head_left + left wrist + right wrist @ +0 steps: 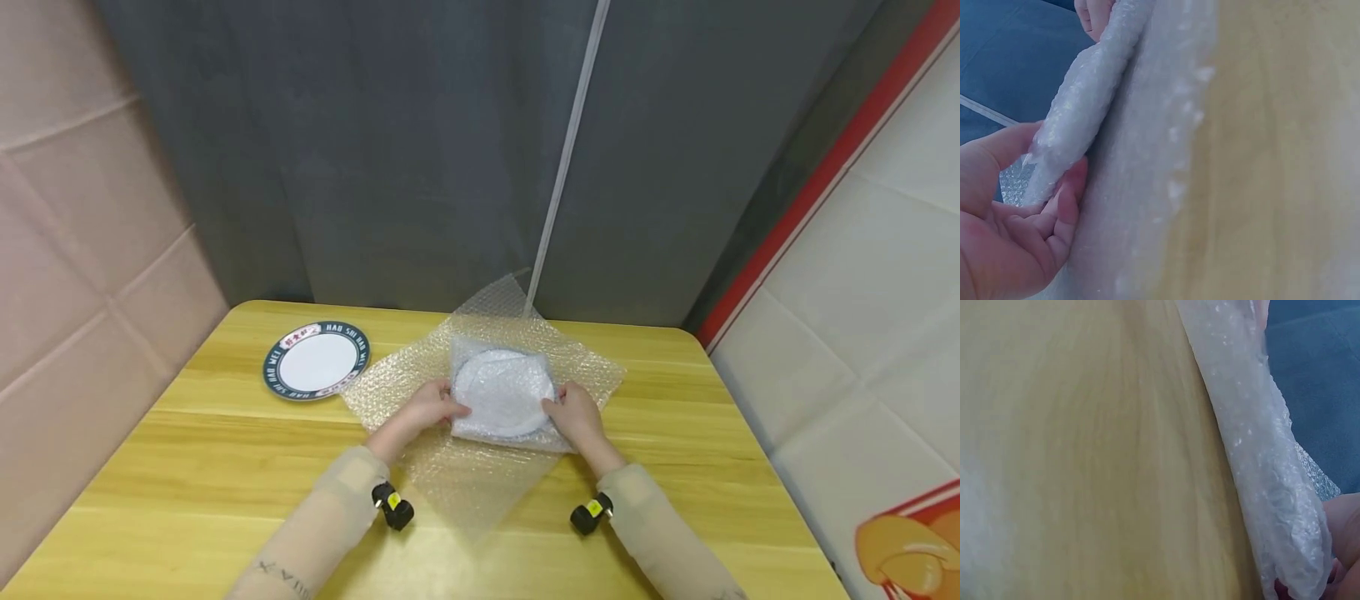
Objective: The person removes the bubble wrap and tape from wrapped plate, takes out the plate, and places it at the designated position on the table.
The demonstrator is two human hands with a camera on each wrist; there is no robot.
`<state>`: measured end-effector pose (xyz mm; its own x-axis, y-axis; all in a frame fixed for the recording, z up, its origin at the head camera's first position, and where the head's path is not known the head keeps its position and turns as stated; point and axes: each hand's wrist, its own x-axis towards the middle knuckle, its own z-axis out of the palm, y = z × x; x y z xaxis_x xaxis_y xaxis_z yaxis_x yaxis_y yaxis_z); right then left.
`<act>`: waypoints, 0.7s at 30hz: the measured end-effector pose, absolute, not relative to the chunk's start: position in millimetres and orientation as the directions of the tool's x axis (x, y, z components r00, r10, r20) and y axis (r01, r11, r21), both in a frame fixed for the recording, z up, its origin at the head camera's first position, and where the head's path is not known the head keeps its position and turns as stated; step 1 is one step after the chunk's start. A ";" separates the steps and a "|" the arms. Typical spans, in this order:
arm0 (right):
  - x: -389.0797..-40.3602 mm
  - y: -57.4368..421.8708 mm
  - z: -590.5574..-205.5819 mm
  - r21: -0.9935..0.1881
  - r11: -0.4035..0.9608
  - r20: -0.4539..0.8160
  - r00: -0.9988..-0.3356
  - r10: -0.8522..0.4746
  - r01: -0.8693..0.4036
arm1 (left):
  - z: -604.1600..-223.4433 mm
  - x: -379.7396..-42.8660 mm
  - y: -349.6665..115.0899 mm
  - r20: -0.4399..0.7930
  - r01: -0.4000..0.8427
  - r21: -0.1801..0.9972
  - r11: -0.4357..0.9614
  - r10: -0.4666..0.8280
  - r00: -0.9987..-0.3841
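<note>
A round plate (501, 393) lies wrapped inside a bubble wrap packet, its rim showing through the film. Under it a larger sheet of bubble wrap (480, 492) is spread cornerwise. My left hand (435, 403) grips the packet's left edge, thumb on top. On the opposite edge my right hand (576, 412) holds on likewise, with its thumb over the top. In the left wrist view, the fingers (1067, 206) curl under the wrapped edge (1079, 106). The right wrist view shows the wrapped edge (1254, 444), with most of the right hand (1342, 544) cut off by the frame.
An unwrapped white plate with a dark lettered rim (358, 337) lies at the back left of the wooden table (660, 400), beside a corner of the sheet. A dark grey curtain (420, 150) hangs behind the table. Pale panels stand at both sides.
</note>
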<state>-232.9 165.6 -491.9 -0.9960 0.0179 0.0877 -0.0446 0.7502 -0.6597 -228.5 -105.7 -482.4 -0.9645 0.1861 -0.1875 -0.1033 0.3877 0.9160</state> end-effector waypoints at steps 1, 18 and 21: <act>-232.7 165.3 -491.7 -0.658 0.752 0.092 -0.996 0.017 -0.048 | -483.1 -228.4 -105.5 -0.183 -0.101 0.917 0.385 0.181 -0.966; -233.1 158.6 -493.8 -0.560 0.779 0.316 -0.942 -0.113 -0.281 | -488.8 -225.6 -100.8 -0.108 -0.055 0.927 0.371 0.124 -0.986; -232.3 154.8 -493.1 -0.504 0.772 0.403 -0.896 -0.186 -0.387 | -489.4 -225.6 -100.9 -0.101 -0.049 0.928 0.369 0.122 -0.987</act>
